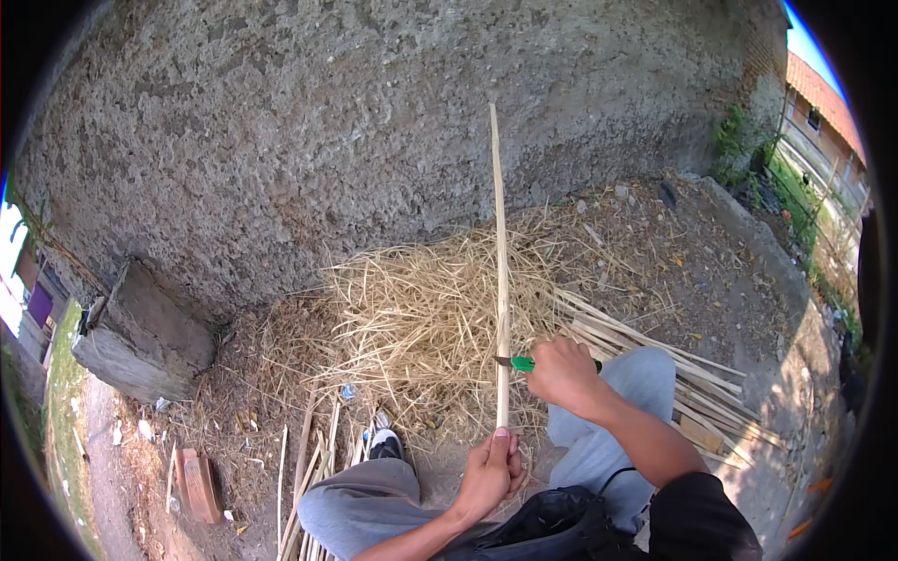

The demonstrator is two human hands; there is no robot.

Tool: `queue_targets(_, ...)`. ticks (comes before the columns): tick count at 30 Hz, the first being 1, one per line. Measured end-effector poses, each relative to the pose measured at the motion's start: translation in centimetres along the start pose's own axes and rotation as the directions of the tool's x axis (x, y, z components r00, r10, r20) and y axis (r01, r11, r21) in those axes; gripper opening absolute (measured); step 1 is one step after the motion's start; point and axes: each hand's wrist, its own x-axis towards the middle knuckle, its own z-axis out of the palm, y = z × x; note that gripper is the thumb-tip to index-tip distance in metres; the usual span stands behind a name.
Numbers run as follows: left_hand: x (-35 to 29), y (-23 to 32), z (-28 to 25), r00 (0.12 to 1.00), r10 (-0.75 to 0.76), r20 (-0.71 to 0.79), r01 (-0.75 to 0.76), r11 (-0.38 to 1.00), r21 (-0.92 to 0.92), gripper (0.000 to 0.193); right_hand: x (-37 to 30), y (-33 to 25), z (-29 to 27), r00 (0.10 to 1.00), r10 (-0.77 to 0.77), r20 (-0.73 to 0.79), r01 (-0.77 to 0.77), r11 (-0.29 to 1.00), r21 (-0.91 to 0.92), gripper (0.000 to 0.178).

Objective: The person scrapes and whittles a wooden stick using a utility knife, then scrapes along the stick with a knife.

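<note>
A long, pale strip that looks like split bamboo or wood (501, 252) rises from my left hand (491, 467), which pinches its lower end between thumb and fingers. The strip points up and away, its far tip in front of the wall. My right hand (564, 376) is closed round the green handle of a utility knife (520, 364). The knife's dark blade lies across the strip, a little above my left hand. Behind the strip spreads a heap of thin, curly shavings (412, 313) on the ground.
Several long strips (697, 393) lie to the right of my leg, and more strips (313, 467) lie at the left. A rough grey wall (374, 122) stands ahead. On the left are a concrete block (154, 327) and a reddish brick-like piece (196, 486). A black bag (557, 528) rests at my lap.
</note>
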Motion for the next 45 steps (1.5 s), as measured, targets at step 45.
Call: queue_targets(45,0.9,-1.9,-0.7,0.95,0.28,-0.139,-0.174,0.843,0.509,0.037,4.3,0.9,5.0,0.964,-0.014,-0.266,0.047,0.992,0.118,0.012)
